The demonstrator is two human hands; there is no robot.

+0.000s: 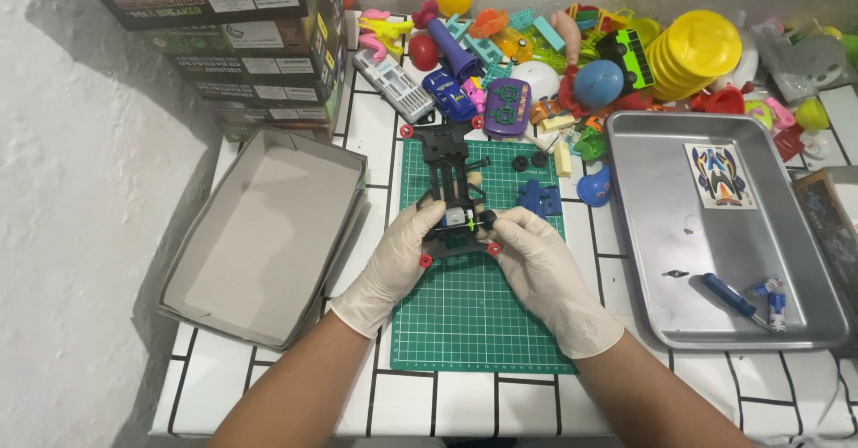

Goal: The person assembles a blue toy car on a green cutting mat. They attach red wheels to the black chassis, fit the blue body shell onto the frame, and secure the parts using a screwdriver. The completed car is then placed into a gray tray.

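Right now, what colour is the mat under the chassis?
Green with a pale grid, clearest in the head view: mat, black chassis.

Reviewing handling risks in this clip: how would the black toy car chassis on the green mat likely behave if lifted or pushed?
The black chassis looks like thin open plastic, so probably light and fairly stiff, though its slim struts may snap. No wheels show on it, so pushed across the green mat it should slide rather than roll. Both gloved hands, left hand and right hand, grip its near end.

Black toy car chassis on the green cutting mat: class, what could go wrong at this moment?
1. The chassis is gripped only at its near end by both gloved hands, left hand and right hand; it might twist or slip.
2. Two loose black wheels lie on the mat and could roll off.
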